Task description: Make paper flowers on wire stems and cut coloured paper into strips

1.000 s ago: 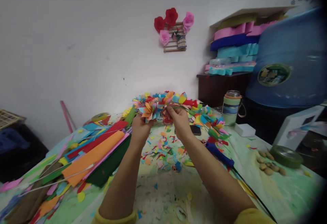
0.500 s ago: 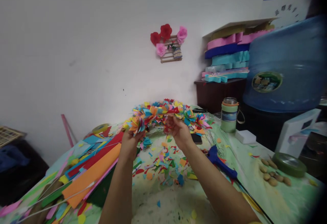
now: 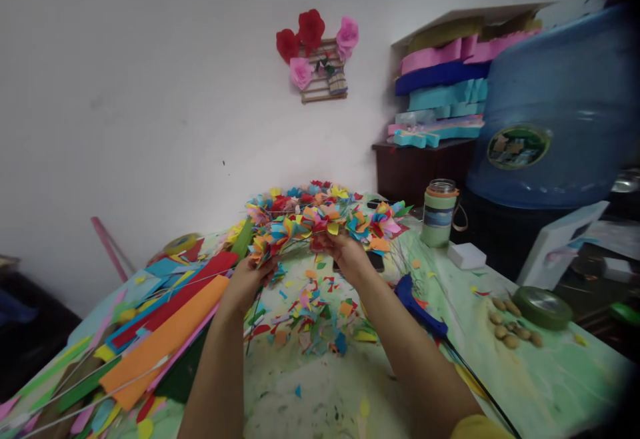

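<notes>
A garland of colourful paper flowers (image 3: pixel 320 220) stretches between my hands over the table. My left hand (image 3: pixel 250 279) is closed round its left end, below an orange and blue flower. Under the middle of the strand, my right hand (image 3: pixel 345 251) has its fingers bent and pressed up against the flowers; the fingertips are partly hidden. More paper flowers (image 3: pixel 320 189) lie just behind the strand. A dark phone (image 3: pixel 375 263) lies partly hidden behind my right wrist. Small paper scraps (image 3: pixel 313 319) are scattered between my forearms.
Coloured paper strips (image 3: pixel 165 339) are heaped at left. On the right are a blue tool with a black cord (image 3: pixel 420 309), a green bottle (image 3: pixel 439 215), a white block (image 3: pixel 467 256), green tape (image 3: pixel 543 307) and several nuts (image 3: pixel 510 340). A large blue water jug (image 3: pixel 555 105) stands behind.
The view has shifted to the right and down. The garland now hangs flatter and apart from the flowers behind it, both hands still on it, and a green leaf shows at its right end.
</notes>
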### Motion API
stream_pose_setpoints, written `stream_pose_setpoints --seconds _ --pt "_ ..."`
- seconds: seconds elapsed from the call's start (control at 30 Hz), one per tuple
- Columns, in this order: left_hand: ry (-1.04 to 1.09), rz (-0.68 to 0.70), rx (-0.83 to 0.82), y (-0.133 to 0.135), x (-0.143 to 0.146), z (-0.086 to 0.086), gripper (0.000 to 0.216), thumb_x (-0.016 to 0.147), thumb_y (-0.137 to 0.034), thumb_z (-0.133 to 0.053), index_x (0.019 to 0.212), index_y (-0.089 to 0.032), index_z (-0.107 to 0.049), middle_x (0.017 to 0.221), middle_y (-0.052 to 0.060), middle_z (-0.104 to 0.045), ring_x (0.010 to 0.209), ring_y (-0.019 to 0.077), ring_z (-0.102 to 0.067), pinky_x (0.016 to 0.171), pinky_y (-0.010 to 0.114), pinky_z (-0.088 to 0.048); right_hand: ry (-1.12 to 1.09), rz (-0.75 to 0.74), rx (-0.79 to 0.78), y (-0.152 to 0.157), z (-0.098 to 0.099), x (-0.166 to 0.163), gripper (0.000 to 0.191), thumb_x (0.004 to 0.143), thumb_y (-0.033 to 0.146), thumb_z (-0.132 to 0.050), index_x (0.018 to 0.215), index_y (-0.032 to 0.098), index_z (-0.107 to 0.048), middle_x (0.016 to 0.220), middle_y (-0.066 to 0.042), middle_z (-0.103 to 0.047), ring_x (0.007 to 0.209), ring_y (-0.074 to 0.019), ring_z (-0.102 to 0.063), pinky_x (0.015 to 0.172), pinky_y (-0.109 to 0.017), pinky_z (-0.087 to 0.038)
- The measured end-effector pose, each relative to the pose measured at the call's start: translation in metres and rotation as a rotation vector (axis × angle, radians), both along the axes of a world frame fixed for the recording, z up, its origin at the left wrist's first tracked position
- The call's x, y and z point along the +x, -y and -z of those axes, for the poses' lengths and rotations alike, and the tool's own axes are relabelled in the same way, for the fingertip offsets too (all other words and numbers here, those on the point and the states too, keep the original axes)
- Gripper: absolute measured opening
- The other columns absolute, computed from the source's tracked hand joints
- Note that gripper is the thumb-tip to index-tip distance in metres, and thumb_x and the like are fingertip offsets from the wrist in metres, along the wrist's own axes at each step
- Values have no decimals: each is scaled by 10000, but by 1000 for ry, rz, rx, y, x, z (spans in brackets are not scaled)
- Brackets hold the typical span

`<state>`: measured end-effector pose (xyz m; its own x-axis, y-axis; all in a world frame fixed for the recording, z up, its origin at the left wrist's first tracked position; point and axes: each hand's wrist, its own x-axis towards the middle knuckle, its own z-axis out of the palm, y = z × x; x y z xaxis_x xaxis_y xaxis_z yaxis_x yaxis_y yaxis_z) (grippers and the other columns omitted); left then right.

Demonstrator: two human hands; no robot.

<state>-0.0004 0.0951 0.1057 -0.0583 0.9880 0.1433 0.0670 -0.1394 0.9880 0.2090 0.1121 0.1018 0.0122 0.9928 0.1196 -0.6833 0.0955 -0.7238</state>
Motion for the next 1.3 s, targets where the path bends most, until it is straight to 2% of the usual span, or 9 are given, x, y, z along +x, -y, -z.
stream_pose_setpoints --seconds 0.23,0.4,0.67,0.8,0.97,1.07,1.13,1.17,1.3 --pt "73 69 -41 -7 3 18 349 559 -342 -829 726 -111 -627 571 -14 -541 449 52 -438 414 165 -315 25 9 -118 -12 9 0 137 667 262 -704 687 180 -596 583 31 -604 524 -78 -521 492 -197 -379" --pt "181 149 -279 7 2 37 285 604 -236 -807 792 -81 -659 596 21 -575 461 56 -487 414 147 -337 73 -11 -190 -25 27 1 112 702 233 -687 688 179 -590 564 33 -594 510 -76 -510 442 -191 -333" --pt "329 3 -237 28 0 76 349 596 -263 -804 841 -95 -620 542 -46 -520 376 5 -378 367 127 -233 238 -138 -310 -35 57 -20 144 804 264 -590 705 160 -581 531 21 -568 437 -70 -443 420 -187 -321" --pt "398 -23 -204 26 5 86 341 598 -279 -791 820 -110 -595 538 -65 -500 336 -17 -274 350 138 -146 389 -225 -282 -22 58 -30 219 808 333 -582 689 150 -598 551 -18 -594 460 -96 -479 450 -219 -373" --pt "448 11 -207 26 3 84 316 605 -263 -778 814 -109 -599 533 -63 -499 326 -19 -248 348 139 -137 632 -203 -141 28 58 -23 176 702 319 -691 640 164 -636 567 -17 -624 536 -122 -509 480 -218 -333" --pt "481 28 -210 28 1 81 301 613 -247 -773 815 -111 -595 544 -62 -499 328 -26 -245 346 132 -129 835 -99 -31 65 60 10 132 674 281 -713 617 181 -647 609 -9 -634 632 -152 -528 585 -247 -364" --pt "503 38 -213 29 0 79 291 623 -241 -769 814 -109 -594 543 -63 -493 325 -30 -238 341 132 -121 1343 124 179 85 65 43 151 775 318 -615 777 185 -685 811 -54 -688 771 -195 -577 700 -292 -392" --pt "512 42 -215 29 -1 78 283 629 -237 -766 813 -108 -594 539 -64 -488 323 -31 -236 337 132 -119 1565 231 197 93 68 61 189 813 303 -562 871 174 -688 904 -88 -690 853 -221 -584 754 -315 -393" --pt "545 55 -242 30 -3 75 230 649 -190 -745 796 -98 -594 524 -66 -467 323 -31 -244 333 119 -133 2191 504 -53 109 89 124 319 804 260 -541 1043 70 -631 1036 -206 -644 1012 -311 -550 857 -380 -365"
